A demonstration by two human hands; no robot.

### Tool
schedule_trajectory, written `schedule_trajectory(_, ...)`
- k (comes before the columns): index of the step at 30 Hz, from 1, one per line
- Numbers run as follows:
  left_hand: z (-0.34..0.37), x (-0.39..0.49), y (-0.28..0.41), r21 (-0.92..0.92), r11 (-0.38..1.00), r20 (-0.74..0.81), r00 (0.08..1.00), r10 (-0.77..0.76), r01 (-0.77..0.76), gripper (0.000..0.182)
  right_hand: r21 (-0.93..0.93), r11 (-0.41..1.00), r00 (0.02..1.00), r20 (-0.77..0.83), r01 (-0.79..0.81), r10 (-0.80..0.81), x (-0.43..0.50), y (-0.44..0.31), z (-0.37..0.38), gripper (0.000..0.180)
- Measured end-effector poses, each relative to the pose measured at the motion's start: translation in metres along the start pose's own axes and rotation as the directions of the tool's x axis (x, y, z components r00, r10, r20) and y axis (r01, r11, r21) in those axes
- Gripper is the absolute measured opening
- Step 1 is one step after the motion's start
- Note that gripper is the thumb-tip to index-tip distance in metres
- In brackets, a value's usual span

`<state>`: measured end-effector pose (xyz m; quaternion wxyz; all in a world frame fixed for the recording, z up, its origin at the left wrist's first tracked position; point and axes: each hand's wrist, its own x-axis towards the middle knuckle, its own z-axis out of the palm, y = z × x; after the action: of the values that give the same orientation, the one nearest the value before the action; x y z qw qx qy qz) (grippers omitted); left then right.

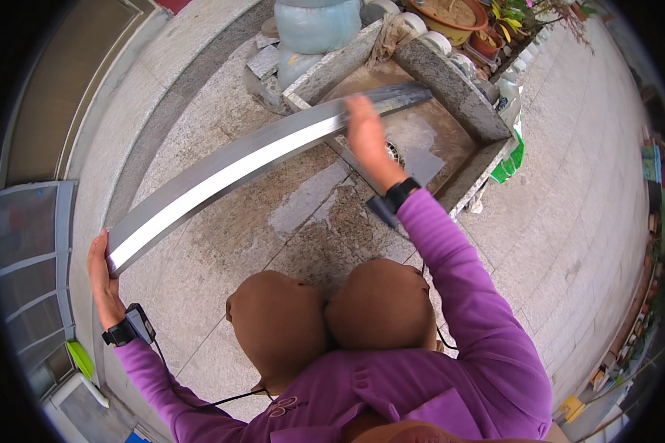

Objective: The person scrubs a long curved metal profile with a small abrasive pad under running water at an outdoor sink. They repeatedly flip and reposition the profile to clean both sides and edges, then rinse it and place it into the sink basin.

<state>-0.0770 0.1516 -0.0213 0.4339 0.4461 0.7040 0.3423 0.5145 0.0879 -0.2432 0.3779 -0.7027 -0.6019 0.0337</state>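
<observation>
A long, smooth metal strip [227,171] slants across the view, with bright light reflecting along its length. My left hand [104,277] grips its lower left end. Its far end, wet and darker, reaches over a low stone basin [449,88]. Over the strip near the basin's near wall is my right hand [368,144], blurred by motion. Whether its fingers close around the strip or only lie on it, I cannot tell. Inside the basin a drain strainer [393,154] shows partly behind that hand, beside shallow water.
Wet patches [305,202] mark the paving before my knees. A wrinkled cloth [389,39] hangs over the basin's back corner. Behind stand a bulky plastic container [317,25] and potted plants [487,39]. A green-and-white bag [511,158] lies against the right side. A raised step [138,133] curves along the left.
</observation>
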Motion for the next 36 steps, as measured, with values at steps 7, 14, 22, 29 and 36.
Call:
schedule_trajectory(7, -0.006, 0.002, 0.004, 0.047, 0.997, 0.002, 0.998, -0.059, 0.059, 0.027, 0.136, 0.989, 0.975, 0.222, -0.052, 0.021, -0.018, -0.075, -0.016, 0.043)
schedule_trajectory(14, -0.007, 0.002, 0.004, 0.034, 0.994, -0.019, 0.995, -0.102, 0.102, 0.030, 0.049, 0.958, 0.956, 0.095, -0.283, 0.278, 0.006, -0.003, -0.011, 0.039)
schedule_trajectory(22, -0.012, 0.007, 0.005, 0.085, 0.987, 0.010, 0.991, -0.134, 0.133, 0.034, 0.220, 0.930, 0.956, -0.063, 0.294, -0.287, -0.029, -0.137, 0.021, 0.040)
schedule_trajectory(29, -0.007, 0.006, 0.009, 0.065, 0.988, -0.011, 0.990, -0.138, 0.139, 0.035, 0.116, 0.986, 0.964, 0.248, -0.122, 0.090, -0.010, -0.054, -0.012, 0.040)
schedule_trajectory(36, -0.009, 0.011, 0.007, 0.086, 0.989, 0.034, 0.992, -0.123, 0.119, 0.039, 0.025, 0.950, 0.950, 0.032, 0.311, -0.311, -0.042, -0.091, -0.001, 0.048)
